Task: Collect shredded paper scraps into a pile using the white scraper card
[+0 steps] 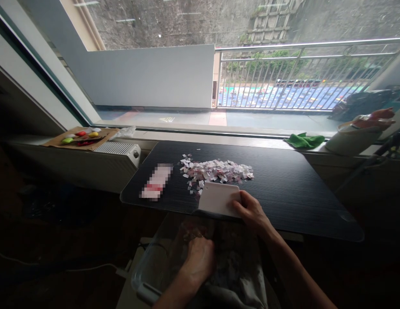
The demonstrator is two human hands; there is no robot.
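A white flat scraper (217,199) stands tilted at the near edge of the black table (290,189), gripped at its right end by my right hand (249,208). Right behind it spreads a heap of small white and pinkish paper scraps (219,170). Below the table edge, my left hand (200,257) reaches down into a clear plastic bin (145,270), its fingers curled and mostly hidden. Dim scraps show around that hand, and whatever it grips cannot be made out.
A pixelated pink-white slip (156,182) lies on the table's left side. Beyond are a radiator (119,150), brown paper with coloured items (79,138), a green cloth (304,140) and a pale bucket (352,139) on the sill. A white cable (90,268) runs at lower left.
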